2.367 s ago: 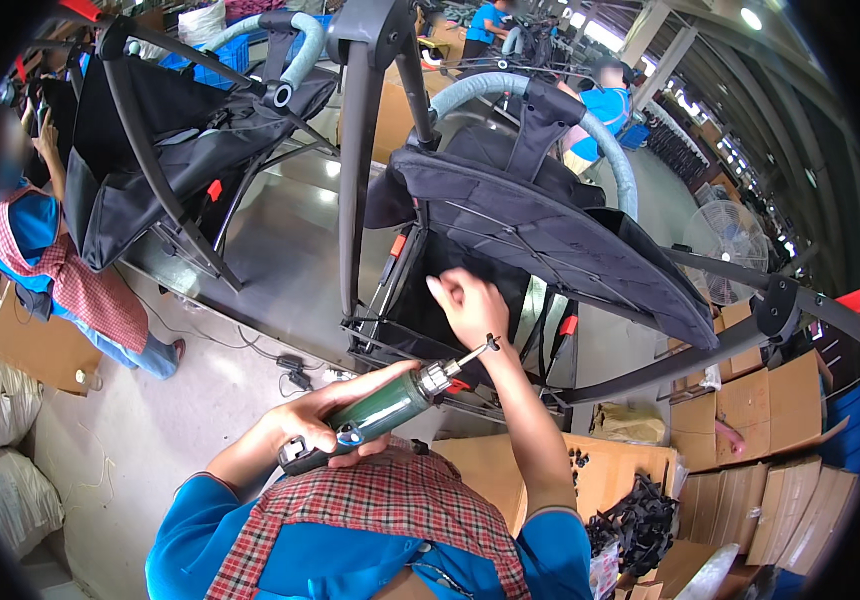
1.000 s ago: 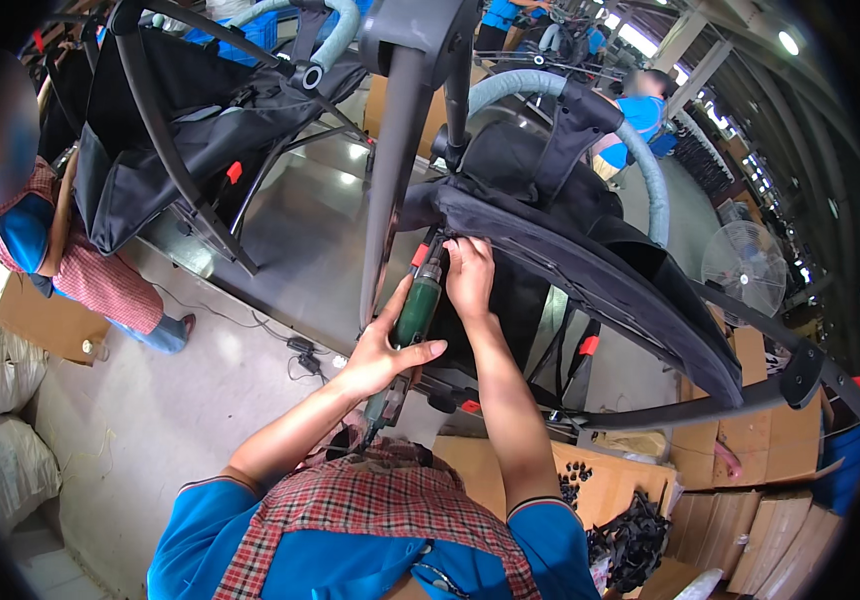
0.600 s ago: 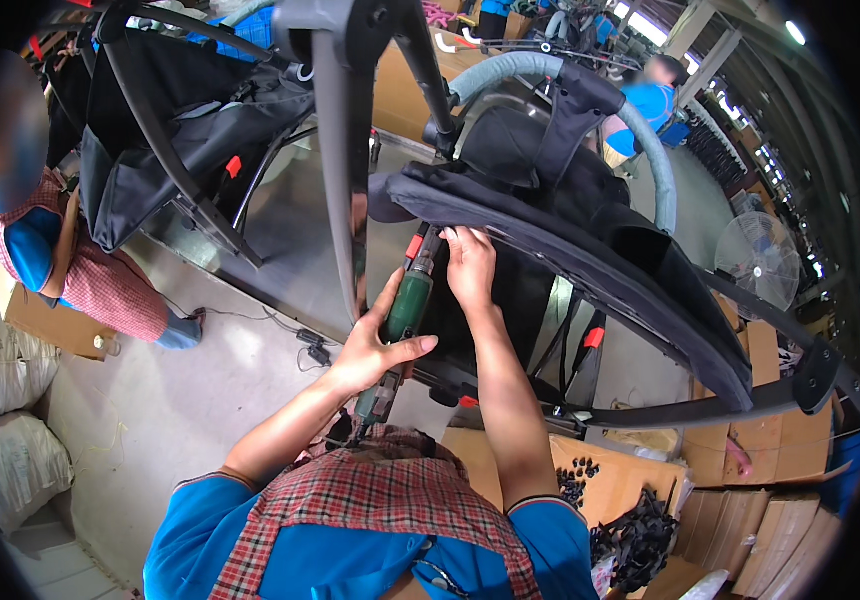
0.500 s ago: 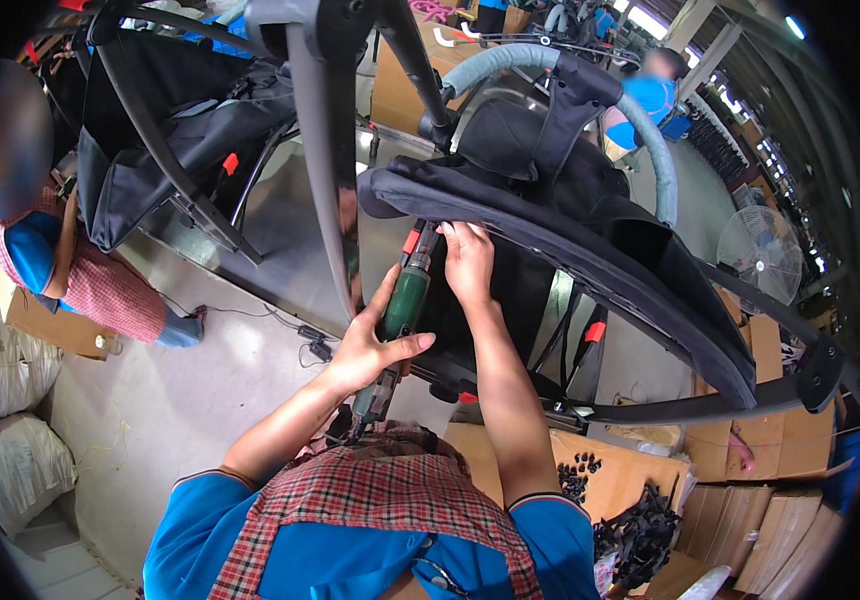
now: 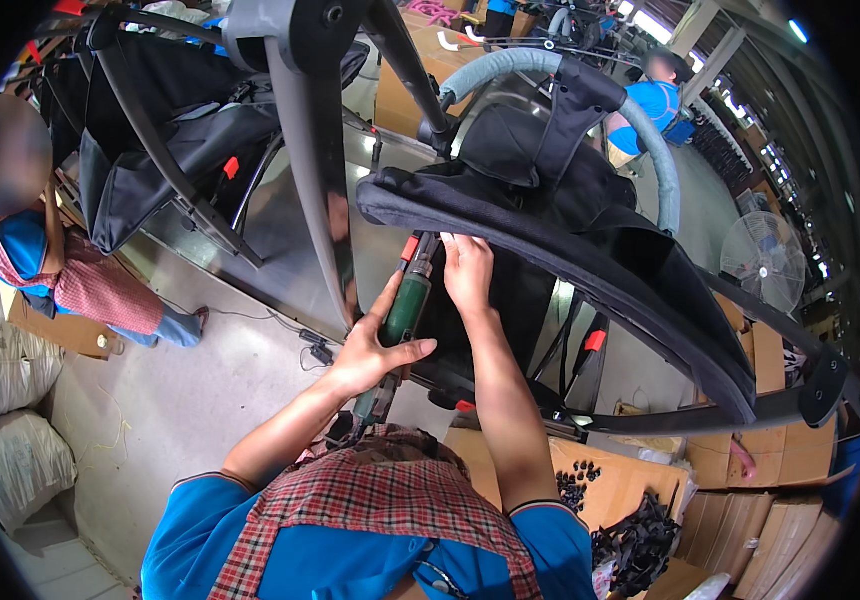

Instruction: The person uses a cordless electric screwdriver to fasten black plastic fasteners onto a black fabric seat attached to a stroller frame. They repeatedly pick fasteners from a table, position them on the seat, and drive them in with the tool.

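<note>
My left hand [image 5: 370, 356] is wrapped round a green electric screwdriver [image 5: 407, 308], its thumb lying across the body. The tool's front end reaches up to the underside of a black padded stroller seat [image 5: 550, 250]. Beside that tip, my right hand [image 5: 468, 272] has its fingers bunched together against the seat's lower edge. Whatever those fingertips pinch is too small or hidden to make out. The stroller has a grey-wrapped curved bar [image 5: 662, 165] and a dark frame tube [image 5: 315, 170] rising left of my hands.
Another black stroller [image 5: 165, 130] stands on the metal-topped bench [image 5: 230, 235] to the left, near a co-worker in a checked apron [image 5: 100, 275]. Small black parts [image 5: 578, 480] and black straps [image 5: 640, 540] lie on cardboard at lower right. A fan [image 5: 762, 255] stands farther right.
The seat's front edge has tipped a little lower over the screwdriver's tip and my right fingers. Both hands keep nearly the same place. The co-worker at left has shifted slightly.
</note>
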